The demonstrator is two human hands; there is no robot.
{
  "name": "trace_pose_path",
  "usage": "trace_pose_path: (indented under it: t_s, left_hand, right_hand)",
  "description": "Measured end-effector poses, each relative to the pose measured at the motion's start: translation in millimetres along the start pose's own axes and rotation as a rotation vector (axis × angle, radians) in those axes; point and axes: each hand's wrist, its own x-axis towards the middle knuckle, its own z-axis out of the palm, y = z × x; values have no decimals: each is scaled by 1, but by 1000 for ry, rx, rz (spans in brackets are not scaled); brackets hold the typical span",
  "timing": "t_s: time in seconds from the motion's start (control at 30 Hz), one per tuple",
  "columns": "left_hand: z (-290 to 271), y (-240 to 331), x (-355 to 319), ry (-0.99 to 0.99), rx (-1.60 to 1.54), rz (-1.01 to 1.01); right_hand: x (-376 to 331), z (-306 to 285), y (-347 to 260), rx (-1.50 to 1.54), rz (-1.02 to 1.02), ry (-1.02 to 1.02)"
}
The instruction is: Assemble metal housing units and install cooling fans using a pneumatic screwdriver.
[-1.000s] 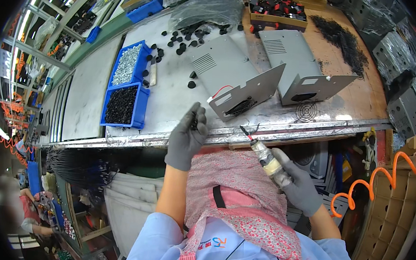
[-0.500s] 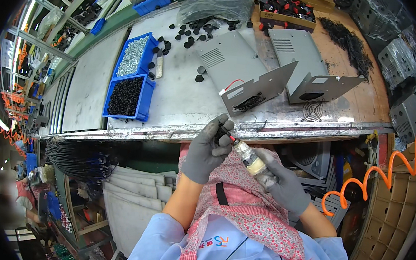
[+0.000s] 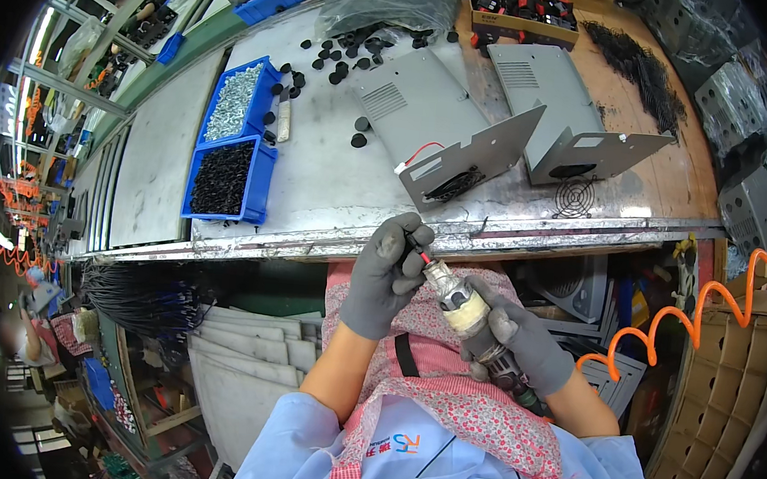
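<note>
The screwdriver (image 3: 468, 314), a thick power tool wrapped in pale tape, is slanting across the front of the flowered apron (image 3: 479, 396), just short of the counter (image 3: 302, 188). The right hand (image 3: 532, 348) is gripping it firmly, fingers closing around the body. The left hand (image 3: 378, 284) is curling partly shut, thumb and fingertips nearly meeting around some small dark pieces (image 3: 414, 242); their exact shape is too small to tell.

A second ago the left hand was reaching over the counter edge, well apart from the tool; now its fingertips are hovering right at the narrow red tip (image 3: 424, 257). Whether a piece is already sitting on the tip, I cannot tell, but the two hands are now working together at one spot.

Beyond them, a bent grey panel (image 3: 422, 98) with a red wire is lying unmoved on the counter, a second grey panel (image 3: 540, 85) resting to its right. A round wire guard (image 3: 574, 198) is lying near the edge. To the left, one blue bin (image 3: 259, 189) is holding black screws, another (image 3: 262, 104) silver ones.
</note>
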Motion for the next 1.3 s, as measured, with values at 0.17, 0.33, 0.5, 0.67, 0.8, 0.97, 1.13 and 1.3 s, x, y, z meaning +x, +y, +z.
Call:
trace_pose_path:
  t_s: [0.17, 0.33, 0.5, 0.67, 0.8, 0.97, 1.13, 1.3]
  left_hand:
    - [-3, 6, -3, 72, 242, -68]
    - [2, 17, 2, 211, 64, 79]
    - [-2, 55, 33, 166, 992, 0]
    - [-2, 56, 76, -58, 1540, 164]
    - [18, 69, 96, -458, 2064, 152]
    - [15, 66, 97, -470, 1778, -34]
    - [21, 75, 106, -547, 1926, -323]
    - [5, 61, 103, -615, 1916, 157]
  right_hand:
    - [-1, 0, 1, -118, -92, 18]
    - [-12, 2, -9, -268, -221, 97]
    - [-19, -9, -8, -489, -280, 158]
    - [-20, -12, 0, -486, -346, 166]
    - [-21, -19, 7, -509, -358, 205]
    - [-17, -20, 3, -460, -301, 219]
    - [-12, -13, -3, -363, -226, 206]
    - [-5, -20, 6, -497, -348, 227]
